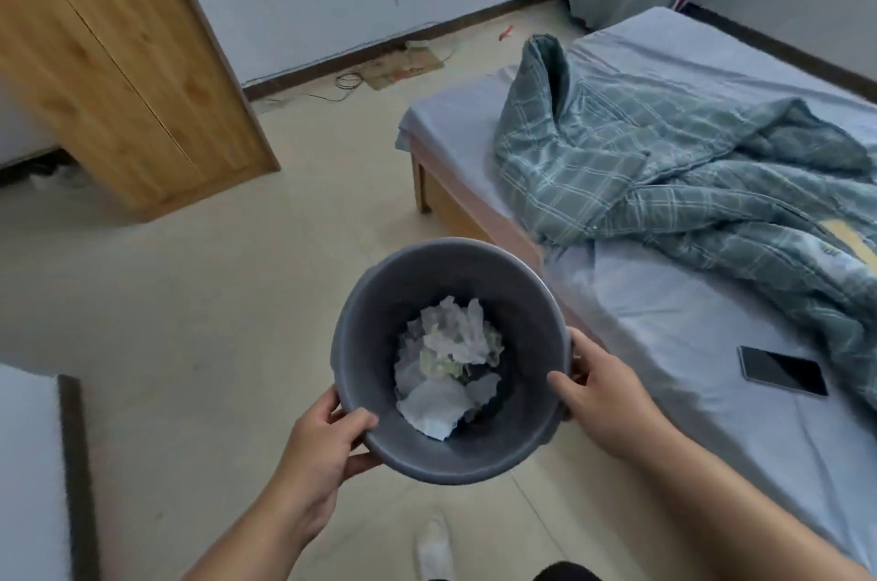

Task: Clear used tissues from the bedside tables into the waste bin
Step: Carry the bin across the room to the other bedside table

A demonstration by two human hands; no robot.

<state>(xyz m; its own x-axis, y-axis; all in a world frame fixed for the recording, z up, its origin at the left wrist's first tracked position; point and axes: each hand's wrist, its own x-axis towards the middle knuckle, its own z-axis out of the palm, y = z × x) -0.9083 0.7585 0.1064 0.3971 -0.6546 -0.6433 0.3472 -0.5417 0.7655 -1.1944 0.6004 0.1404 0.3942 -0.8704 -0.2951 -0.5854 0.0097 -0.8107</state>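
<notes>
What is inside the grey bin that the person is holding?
The waste bin, held at its rim by both hands, contains crumpled white tissues piled at the bottom. Whatever lies beneath that pile is covered.

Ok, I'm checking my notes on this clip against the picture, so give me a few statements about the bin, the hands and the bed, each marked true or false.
1. Both hands hold the grey waste bin by its rim. True: left hand, right hand.
2. The bin is empty. False: crumpled tissues lie inside.
3. A phone lies on the bed sheet. True.
4. The plaid quilt is folded neatly. False: it lies rumpled.
5. The bin stands on the bed. False: it is held over the floor.
</notes>
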